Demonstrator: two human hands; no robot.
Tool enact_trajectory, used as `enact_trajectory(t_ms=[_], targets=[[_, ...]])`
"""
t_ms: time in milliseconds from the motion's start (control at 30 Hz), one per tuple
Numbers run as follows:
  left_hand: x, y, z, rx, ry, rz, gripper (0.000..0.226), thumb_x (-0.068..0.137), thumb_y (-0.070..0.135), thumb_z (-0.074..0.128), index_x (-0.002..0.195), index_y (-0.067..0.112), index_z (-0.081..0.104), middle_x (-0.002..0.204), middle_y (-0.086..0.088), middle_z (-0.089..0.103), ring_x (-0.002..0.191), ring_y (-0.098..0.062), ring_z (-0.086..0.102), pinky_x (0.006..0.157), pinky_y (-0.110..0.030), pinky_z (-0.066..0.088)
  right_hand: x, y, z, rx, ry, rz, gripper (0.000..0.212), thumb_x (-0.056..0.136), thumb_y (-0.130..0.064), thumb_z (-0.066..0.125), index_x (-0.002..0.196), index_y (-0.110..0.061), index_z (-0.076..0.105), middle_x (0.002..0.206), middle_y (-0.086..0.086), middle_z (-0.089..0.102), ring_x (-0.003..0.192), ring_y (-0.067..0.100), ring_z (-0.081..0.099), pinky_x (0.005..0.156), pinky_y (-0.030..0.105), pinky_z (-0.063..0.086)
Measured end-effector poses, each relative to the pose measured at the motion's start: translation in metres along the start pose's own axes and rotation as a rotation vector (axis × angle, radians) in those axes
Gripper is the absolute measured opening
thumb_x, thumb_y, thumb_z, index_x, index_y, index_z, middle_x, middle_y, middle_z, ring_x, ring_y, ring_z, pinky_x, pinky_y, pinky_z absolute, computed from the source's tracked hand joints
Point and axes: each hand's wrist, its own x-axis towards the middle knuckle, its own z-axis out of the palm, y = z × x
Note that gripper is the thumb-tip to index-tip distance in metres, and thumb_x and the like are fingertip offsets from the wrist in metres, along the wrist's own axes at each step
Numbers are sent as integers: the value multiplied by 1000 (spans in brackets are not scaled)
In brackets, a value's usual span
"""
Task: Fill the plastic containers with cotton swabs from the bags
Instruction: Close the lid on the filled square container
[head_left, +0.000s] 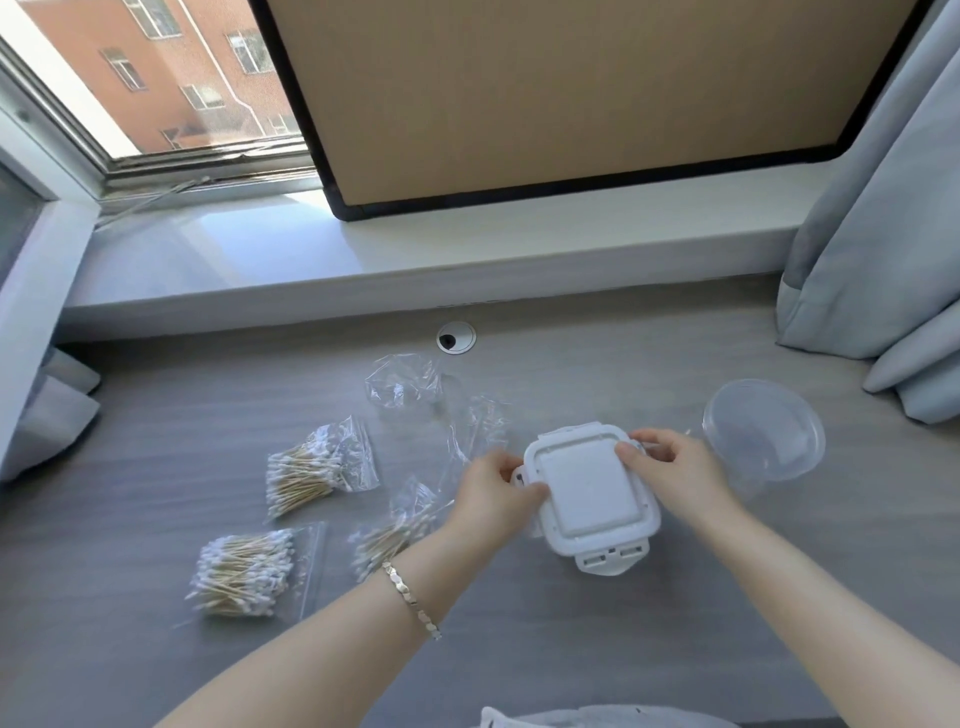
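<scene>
A white rectangular plastic container (589, 499) with its clip lid on sits on the grey table, held between both hands. My left hand (493, 491) grips its left edge, fingers curled over the side clip. My right hand (670, 465) grips the far right corner. Three clear bags of cotton swabs lie to the left: one far left (311, 470), one near left (249, 571), and one (395, 530) partly hidden behind my left wrist. A round clear container (763, 428) stands to the right.
Two empty crumpled clear bags (402, 387) lie beyond the white container. A round cable grommet (455, 338) sits near the window sill (415, 249). Grey curtains (883, 260) hang at the right, and more fabric lies at the far left.
</scene>
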Motion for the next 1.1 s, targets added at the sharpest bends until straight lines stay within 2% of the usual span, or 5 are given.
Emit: enact_trajectory(t_ms=[533, 733, 833, 933, 1100], targets=[[10, 1, -5, 60, -29, -66, 19, 84, 17, 61, 67, 9, 63, 62, -7, 59, 61, -21, 54, 65, -29, 49, -1, 4, -3, -121, 14, 39, 25, 84, -30, 66, 65, -13, 70, 58, 3, 63, 62, 22, 56, 69, 32, 46], [16, 7, -12, -19, -143, -113, 17, 86, 10, 60, 100, 1, 62, 84, -13, 64, 72, -22, 63, 75, -37, 56, -2, -4, -7, -120, -26, 34, 18, 82, -27, 67, 79, -11, 73, 81, 14, 72, 85, 35, 68, 85, 47, 52], [17, 6, -13, 4, -162, -120, 20, 87, 13, 61, 104, 2, 61, 89, -12, 66, 74, -20, 65, 71, -35, 58, -9, -24, -6, -638, -236, -213, 82, 80, -41, 66, 143, -6, 27, 146, 18, 34, 136, 28, 32, 111, 34, 23], [19, 3, -11, 18, -147, -86, 22, 87, 16, 60, 104, 3, 62, 93, -14, 67, 77, -20, 67, 70, -35, 59, -15, -33, 7, -1102, -533, -497, 130, 62, -56, 73, 144, -20, -21, 151, 20, -23, 141, 33, -23, 114, 44, -12], [19, -1, -9, -7, -141, -79, 24, 88, 17, 59, 107, 3, 59, 101, -18, 66, 83, -24, 67, 68, -36, 58, -3, -10, 21, -1311, -377, -737, 118, 31, -64, 61, 135, -14, 34, 121, 29, 49, 117, 46, 40, 99, 48, 18]])
